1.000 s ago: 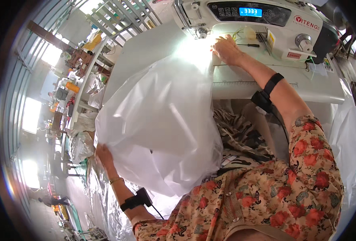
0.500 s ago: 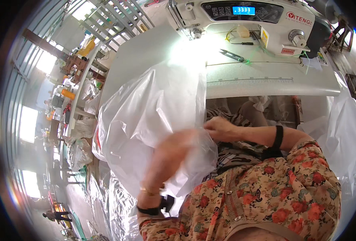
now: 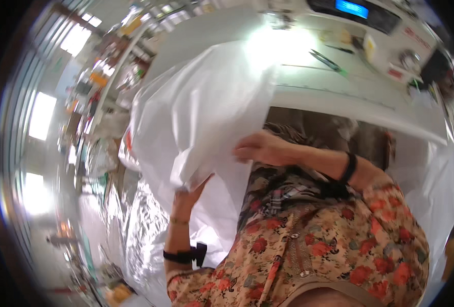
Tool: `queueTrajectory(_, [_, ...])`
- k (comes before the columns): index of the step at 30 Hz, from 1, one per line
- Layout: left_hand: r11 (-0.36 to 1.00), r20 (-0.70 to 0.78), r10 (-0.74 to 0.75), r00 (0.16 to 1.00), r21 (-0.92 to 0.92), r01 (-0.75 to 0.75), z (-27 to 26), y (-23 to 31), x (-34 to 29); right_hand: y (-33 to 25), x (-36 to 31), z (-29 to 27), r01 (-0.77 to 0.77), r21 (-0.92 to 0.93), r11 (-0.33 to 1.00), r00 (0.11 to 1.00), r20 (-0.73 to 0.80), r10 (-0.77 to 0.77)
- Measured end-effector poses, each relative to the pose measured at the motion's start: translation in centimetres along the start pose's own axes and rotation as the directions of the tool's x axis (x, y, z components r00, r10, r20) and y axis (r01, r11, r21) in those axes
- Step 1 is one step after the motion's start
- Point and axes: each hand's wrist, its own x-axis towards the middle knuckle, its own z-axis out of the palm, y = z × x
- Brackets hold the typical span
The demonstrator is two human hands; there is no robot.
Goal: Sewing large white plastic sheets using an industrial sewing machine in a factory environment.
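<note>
Head view: my left hand is raised, fingers closed on a bunched fold of the big white translucent sheet. My right hand pinches its near edge, just right of the left. Sheet hangs lifted over my lap, its far end draped on the white table by the sewing machine. Judging: gathered, not yet folded or set down.
</note>
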Motion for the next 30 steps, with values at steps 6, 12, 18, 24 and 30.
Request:
queueTrajectory(6, [0.925,-0.076,-0.305,0.949,-0.26,0.276,4.9,-1.0,5.1,3.7,-2.1,0.9,-0.442,-0.049,0.896,0.89,-0.146,0.432])
queueTrajectory(12, [0.848,-0.295,-0.475,0.829,-0.404,0.342,2.3,-1.1,9.7,9.0,0.5,5.0,-0.119,0.068,0.991,0.921,-0.366,0.135])
queueTrajectory(18, [0.877,-0.393,-0.471,0.79,-0.301,0.374,1.3,-1.6,10.7,2.0,-1.3,2.5,-0.295,0.3,0.907,0.931,-0.125,0.344])
queueTrajectory(24, [0.726,-0.044,-0.49,0.871,-0.573,0.38,0.2,-3.7,9.3,-6.4,-10.4,-5.5,0.194,0.653,0.732,0.935,-0.349,0.063])
queueTrajectory(30, [0.845,0.151,-0.408,0.901,-0.313,0.435,-6.9,-1.5,7.8,0.9,-13.0,-7.2,-0.411,-0.647,0.642,0.88,-0.098,0.464])
